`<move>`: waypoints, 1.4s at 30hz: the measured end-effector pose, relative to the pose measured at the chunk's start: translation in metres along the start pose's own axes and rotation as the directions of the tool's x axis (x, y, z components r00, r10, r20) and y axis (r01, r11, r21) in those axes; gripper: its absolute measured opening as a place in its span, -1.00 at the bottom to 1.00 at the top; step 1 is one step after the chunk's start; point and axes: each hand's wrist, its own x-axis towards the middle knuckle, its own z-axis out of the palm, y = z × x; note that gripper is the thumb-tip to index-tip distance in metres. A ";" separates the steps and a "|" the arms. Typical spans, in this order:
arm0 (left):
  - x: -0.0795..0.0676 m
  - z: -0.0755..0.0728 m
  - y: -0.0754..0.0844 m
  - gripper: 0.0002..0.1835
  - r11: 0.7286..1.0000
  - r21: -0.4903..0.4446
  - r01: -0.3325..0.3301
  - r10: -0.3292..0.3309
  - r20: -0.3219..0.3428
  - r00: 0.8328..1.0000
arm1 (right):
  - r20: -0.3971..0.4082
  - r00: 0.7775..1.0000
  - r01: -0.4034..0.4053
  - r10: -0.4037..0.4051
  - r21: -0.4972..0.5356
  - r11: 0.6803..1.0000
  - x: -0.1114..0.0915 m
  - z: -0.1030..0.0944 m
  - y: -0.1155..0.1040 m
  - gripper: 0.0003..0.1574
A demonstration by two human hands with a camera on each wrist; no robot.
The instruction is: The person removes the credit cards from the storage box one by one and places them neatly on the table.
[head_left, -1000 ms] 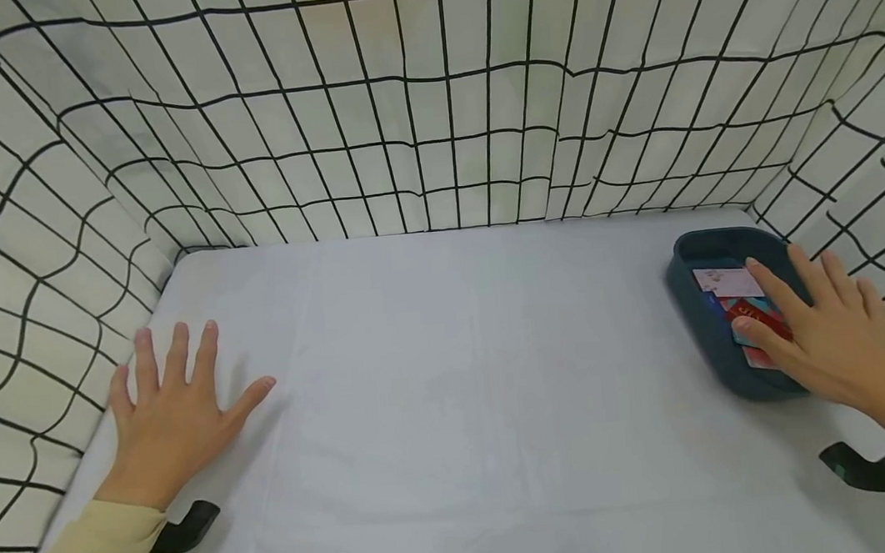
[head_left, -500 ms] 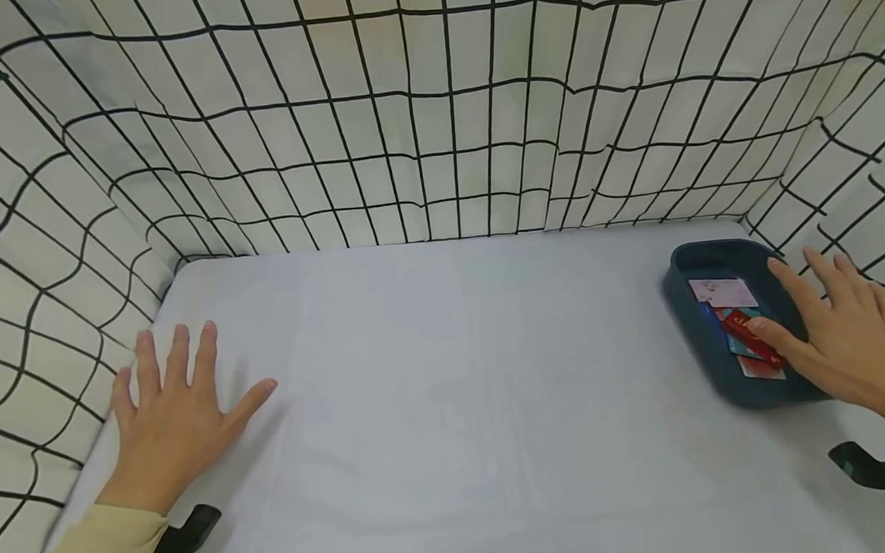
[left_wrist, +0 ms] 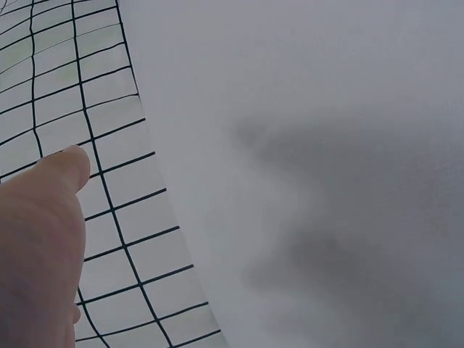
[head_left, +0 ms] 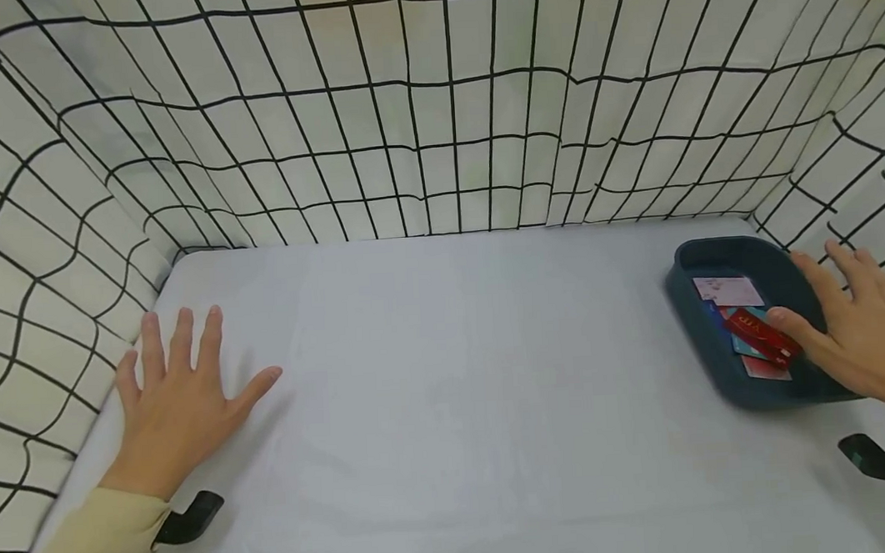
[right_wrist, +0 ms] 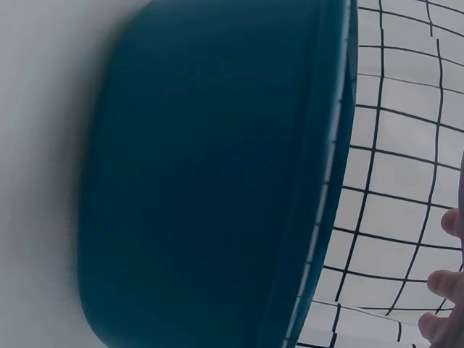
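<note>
A dark teal plastic basin point(head_left: 705, 350) stands at the right of the white surface. Inside it lie a pale pink card point(head_left: 729, 291), a red strip with gold lettering point(head_left: 763, 336), and a reddish card point(head_left: 766, 368), with a blue item partly beneath the strip. My right hand point(head_left: 866, 329) hovers over the basin's right side, fingers spread and holding nothing; it hides that part of the rim. The right wrist view has the basin's outer wall point(right_wrist: 196, 174) close up. Over the surface at left, my left hand point(head_left: 175, 412) has its fingers spread and holds nothing.
White cloth point(head_left: 449, 393) covers the table. Black grid lines mark the pale walls point(head_left: 434, 110) at the back and both sides. A black wrist-worn piece point(head_left: 190, 519) juts out by the left cuff, and another point(head_left: 883, 458) by the right wrist.
My right hand has shifted to the right, uncovering more of the red strip and cards. The left hand has barely moved, and the head view has bobbed slightly.
</note>
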 end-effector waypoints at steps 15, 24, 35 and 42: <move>0.009 0.016 0.025 0.17 0.998 -0.012 -0.063 0.063 -0.018 0.998 | -0.071 0.997 0.005 -0.003 0.016 1.000 0.008 0.012 0.018 0.28; 0.011 0.023 0.040 0.16 0.994 -0.007 -0.106 0.106 -0.050 0.993 | -0.074 0.997 -0.007 0.009 0.029 1.000 0.004 0.020 0.035 0.32; 0.011 0.027 0.055 0.15 0.989 0.017 -0.145 0.146 -0.042 0.988 | -0.053 0.998 -0.031 0.031 0.010 0.999 0.014 0.024 0.048 0.35; 0.013 0.030 0.073 0.15 0.982 0.005 -0.189 0.189 -0.049 0.981 | -0.029 1.000 0.000 -0.003 -0.113 0.994 0.019 0.026 0.051 0.35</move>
